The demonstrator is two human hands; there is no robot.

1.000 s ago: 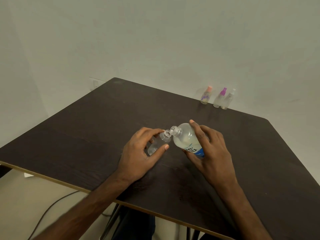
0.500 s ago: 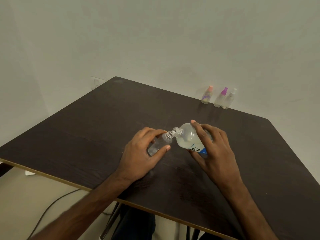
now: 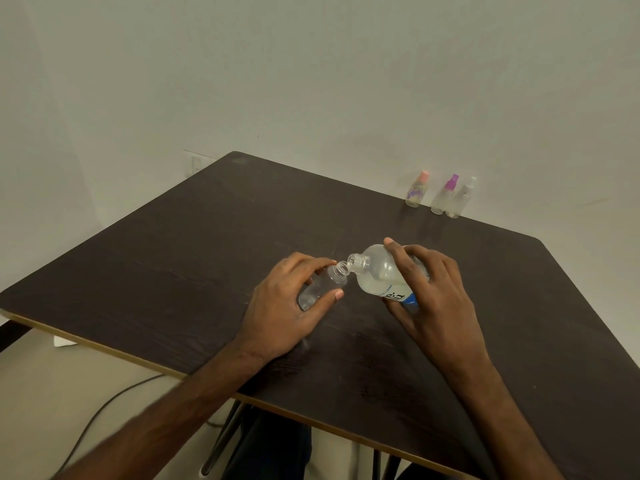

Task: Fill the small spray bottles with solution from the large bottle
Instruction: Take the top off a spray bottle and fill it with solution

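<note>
Barely shifted over the past second, both hands and their bottles have drifted slightly rightward in the head view, with the two necks kept close together. The left hand [image 3: 280,306] grips an uncapped small spray bottle [image 3: 320,287], thumb and fingers curled round its clear body. The right hand [image 3: 436,292] wraps round the large bottle [image 3: 381,275], which holds cloudy solution and carries a blue-and-white label.

Both bottles are tilted toward each other. The small one's long axis rises from its base at lower left to its open neck at upper right. The large one slopes from its base at lower right to its mouth at upper left. That mouth sits just beside and slightly above the small neck, touching or nearly so. Whether liquid is flowing cannot be told.

Pouring appears to depend on lining up these two openings, with the right hand as the tipping hand. Near the far edge of the dark table [image 3: 173,258], well apart, stand three capped spray bottles [image 3: 445,197].
</note>
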